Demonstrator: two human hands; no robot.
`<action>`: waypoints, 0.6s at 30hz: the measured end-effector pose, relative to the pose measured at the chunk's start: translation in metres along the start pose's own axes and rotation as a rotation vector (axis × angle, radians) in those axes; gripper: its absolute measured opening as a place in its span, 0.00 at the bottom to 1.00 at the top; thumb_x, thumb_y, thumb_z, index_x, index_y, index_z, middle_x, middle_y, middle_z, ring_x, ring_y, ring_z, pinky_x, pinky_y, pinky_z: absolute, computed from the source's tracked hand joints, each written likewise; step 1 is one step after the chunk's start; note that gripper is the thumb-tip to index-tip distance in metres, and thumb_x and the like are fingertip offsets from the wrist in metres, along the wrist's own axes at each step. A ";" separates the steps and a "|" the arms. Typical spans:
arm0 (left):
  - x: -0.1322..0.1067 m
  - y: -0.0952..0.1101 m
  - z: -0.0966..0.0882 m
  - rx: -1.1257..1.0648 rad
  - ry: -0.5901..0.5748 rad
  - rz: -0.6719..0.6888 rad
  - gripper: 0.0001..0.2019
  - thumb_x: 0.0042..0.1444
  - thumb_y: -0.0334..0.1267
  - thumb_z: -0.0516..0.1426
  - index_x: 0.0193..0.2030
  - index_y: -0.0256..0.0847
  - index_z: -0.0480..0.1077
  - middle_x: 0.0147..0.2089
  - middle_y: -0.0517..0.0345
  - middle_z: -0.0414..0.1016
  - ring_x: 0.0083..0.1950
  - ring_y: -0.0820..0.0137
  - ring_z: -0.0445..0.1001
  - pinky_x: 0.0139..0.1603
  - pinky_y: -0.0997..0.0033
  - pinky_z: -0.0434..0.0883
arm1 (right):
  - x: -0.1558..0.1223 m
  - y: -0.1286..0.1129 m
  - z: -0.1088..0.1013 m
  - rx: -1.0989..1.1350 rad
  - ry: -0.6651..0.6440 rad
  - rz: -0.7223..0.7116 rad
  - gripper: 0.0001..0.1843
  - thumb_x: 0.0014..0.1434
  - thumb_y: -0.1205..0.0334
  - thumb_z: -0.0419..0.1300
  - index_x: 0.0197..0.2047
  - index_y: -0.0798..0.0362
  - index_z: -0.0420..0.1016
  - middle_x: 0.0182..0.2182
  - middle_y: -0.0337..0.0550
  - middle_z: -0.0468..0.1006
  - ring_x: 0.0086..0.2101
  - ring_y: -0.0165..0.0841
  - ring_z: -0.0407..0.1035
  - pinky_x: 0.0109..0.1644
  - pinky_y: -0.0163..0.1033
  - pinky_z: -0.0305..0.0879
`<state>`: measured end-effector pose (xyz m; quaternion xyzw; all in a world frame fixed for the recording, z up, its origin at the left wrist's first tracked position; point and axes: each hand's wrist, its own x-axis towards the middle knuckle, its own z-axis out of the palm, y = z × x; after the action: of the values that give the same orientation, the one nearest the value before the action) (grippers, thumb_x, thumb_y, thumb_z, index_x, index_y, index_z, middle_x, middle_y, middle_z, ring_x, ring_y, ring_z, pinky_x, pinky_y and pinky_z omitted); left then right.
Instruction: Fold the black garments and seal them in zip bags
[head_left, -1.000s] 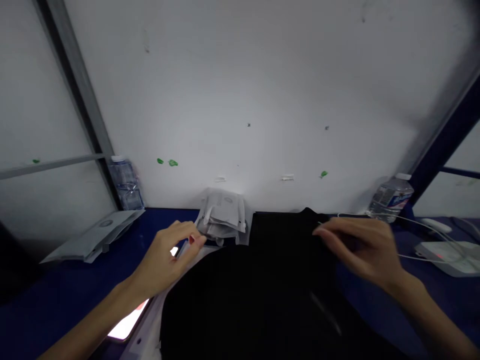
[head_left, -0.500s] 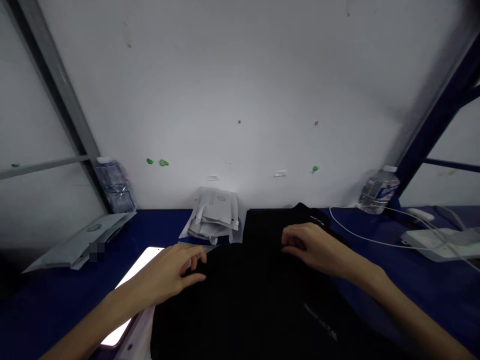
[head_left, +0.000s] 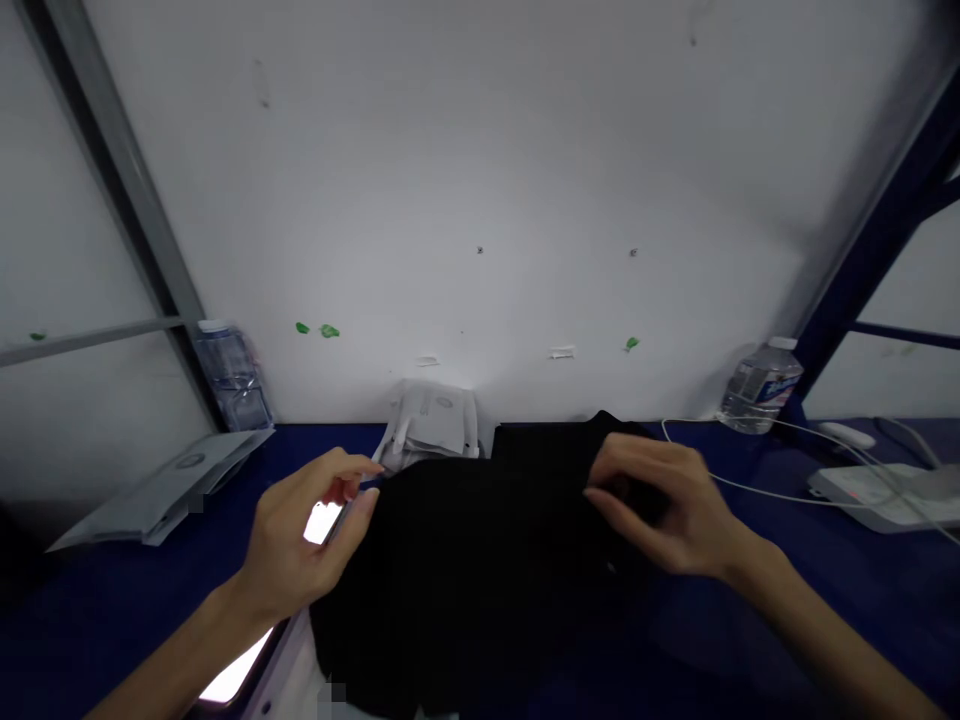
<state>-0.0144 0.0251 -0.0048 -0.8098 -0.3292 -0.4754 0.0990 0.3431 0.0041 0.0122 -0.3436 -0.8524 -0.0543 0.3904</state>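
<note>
Watching remotely through the head camera; I take the packet pile [head_left: 435, 412] against the wall as my landmark. Black cloth [head_left: 465, 560] lies on the near side of the pile, spreading to its right, over the blue table [head_left: 319, 440]. Left hand [head_left: 296, 540], near left of the pile: thumb and forefinger curve toward each other at the cloth's edge; I cannot tell whether fabric is gripped. Right hand [head_left: 682, 510], right of the pile: thumb and fingers pinching the cloth. Lit phone [head_left: 240, 665] left and nearer than the pile, partly hidden by the left hand. Left bottle [head_left: 238, 380] and right bottle [head_left: 761, 385] flank the pile, well apart.
</note>
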 end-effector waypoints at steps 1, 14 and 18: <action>0.000 0.000 0.002 0.012 -0.076 -0.010 0.08 0.63 0.32 0.55 0.48 0.44 0.68 0.34 0.61 0.69 0.32 0.70 0.70 0.34 0.70 0.69 | 0.002 0.000 0.003 0.012 -0.143 0.036 0.06 0.62 0.60 0.61 0.33 0.50 0.73 0.25 0.38 0.73 0.25 0.31 0.67 0.28 0.37 0.63; -0.011 -0.008 0.022 0.144 -0.538 -0.208 0.14 0.66 0.43 0.52 0.31 0.42 0.71 0.54 0.54 0.72 0.38 0.65 0.77 0.36 0.65 0.72 | -0.011 0.034 0.012 -0.452 -0.323 0.370 0.16 0.56 0.44 0.65 0.35 0.48 0.76 0.32 0.42 0.80 0.32 0.41 0.75 0.30 0.43 0.66; -0.012 -0.007 0.024 0.086 -0.514 -0.249 0.08 0.60 0.36 0.57 0.46 0.47 0.69 0.48 0.55 0.74 0.42 0.62 0.75 0.40 0.63 0.72 | -0.017 0.036 0.013 -0.583 -0.297 0.434 0.22 0.51 0.38 0.66 0.38 0.49 0.77 0.25 0.44 0.78 0.26 0.43 0.74 0.24 0.40 0.61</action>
<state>-0.0058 0.0365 -0.0284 -0.8522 -0.4601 -0.2487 -0.0124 0.3654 0.0268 -0.0147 -0.6164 -0.7560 -0.1602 0.1511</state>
